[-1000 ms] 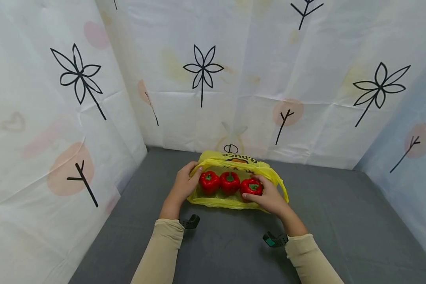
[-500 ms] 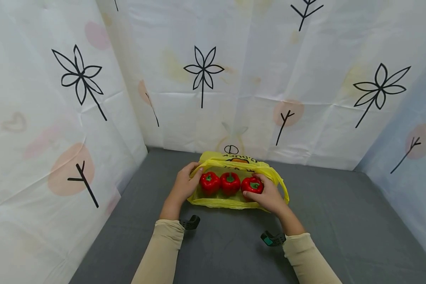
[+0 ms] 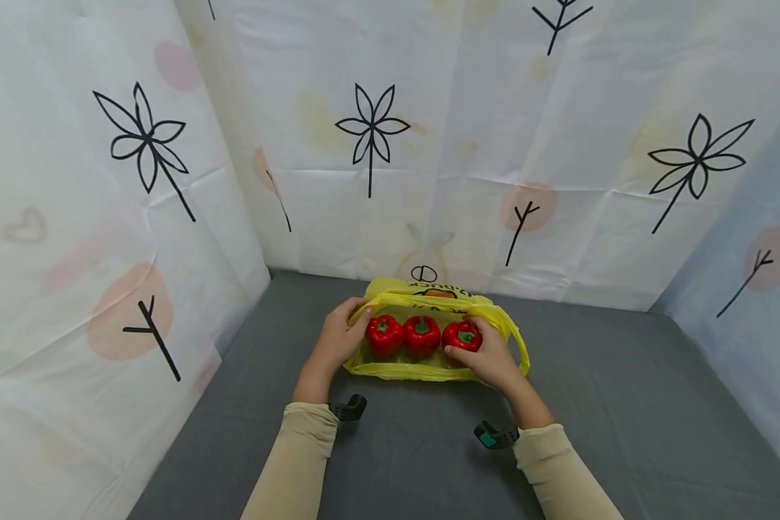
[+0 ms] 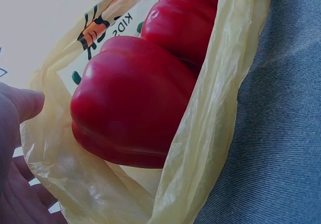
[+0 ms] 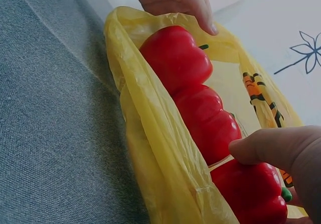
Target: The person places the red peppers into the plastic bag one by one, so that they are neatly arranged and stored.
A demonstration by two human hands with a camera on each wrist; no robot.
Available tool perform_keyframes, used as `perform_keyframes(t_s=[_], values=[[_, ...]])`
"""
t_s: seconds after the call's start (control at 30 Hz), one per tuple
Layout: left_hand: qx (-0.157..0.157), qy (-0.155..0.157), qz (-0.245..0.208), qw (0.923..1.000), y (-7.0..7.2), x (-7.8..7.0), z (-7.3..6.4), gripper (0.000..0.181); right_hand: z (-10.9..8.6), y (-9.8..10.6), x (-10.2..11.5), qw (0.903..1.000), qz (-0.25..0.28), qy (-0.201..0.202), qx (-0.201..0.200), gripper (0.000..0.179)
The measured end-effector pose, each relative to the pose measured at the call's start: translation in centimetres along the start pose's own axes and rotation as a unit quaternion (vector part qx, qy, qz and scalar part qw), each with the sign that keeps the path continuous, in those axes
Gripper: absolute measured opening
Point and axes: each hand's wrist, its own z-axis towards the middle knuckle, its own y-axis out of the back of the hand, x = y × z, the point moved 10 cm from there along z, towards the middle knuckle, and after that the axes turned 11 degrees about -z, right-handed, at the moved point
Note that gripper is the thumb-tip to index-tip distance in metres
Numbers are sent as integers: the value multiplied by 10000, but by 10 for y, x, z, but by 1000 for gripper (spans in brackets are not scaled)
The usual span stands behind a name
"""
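Note:
A yellow plastic bag (image 3: 396, 371) lies on its side with its mouth spread wide. Inside it, three red bell peppers form a row: a left one (image 3: 384, 338), a middle one (image 3: 422, 339) and a right one (image 3: 458, 335). My left hand (image 3: 338, 338) holds the bag's left rim, thumb inside and fingers outside, as the left wrist view shows. Around the right pepper (image 5: 251, 191) curl the thumb and fingers of my right hand (image 3: 494, 355); its fingertips are partly hidden behind the pepper. Green stems face upward or toward the bag's back wall.
A dark grey cloth (image 3: 416, 448) covers the table. White printed sheets (image 3: 442, 144) hang behind and on both sides, close to the bag's back edge. Both wrists carry black straps; the right strap (image 3: 496, 436) has a green patch.
The right pepper and my right hand have shifted very slightly away from me, and the right forearm has swung a little left. My left hand and the other peppers stay essentially in place.

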Motion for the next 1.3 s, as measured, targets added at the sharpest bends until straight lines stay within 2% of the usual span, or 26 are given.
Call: perform_keyframes(t_s=[0.57,0.93,1.13,1.3], values=[[16,-8,-3,10000,0,1,1,35,7,-2,-4,9998,126,-59,-130,77],[31,-34,-11,10000,-2,0,1,34,7,-4,-5,9998,182,-82,-72,78],[24,-162,9,9999,-1,-3,2,33,7,-4,-3,10000,99,-2,-12,77],[28,-151,19,9999,-1,-2,1,33,6,-3,1,10000,43,65,10,77]])
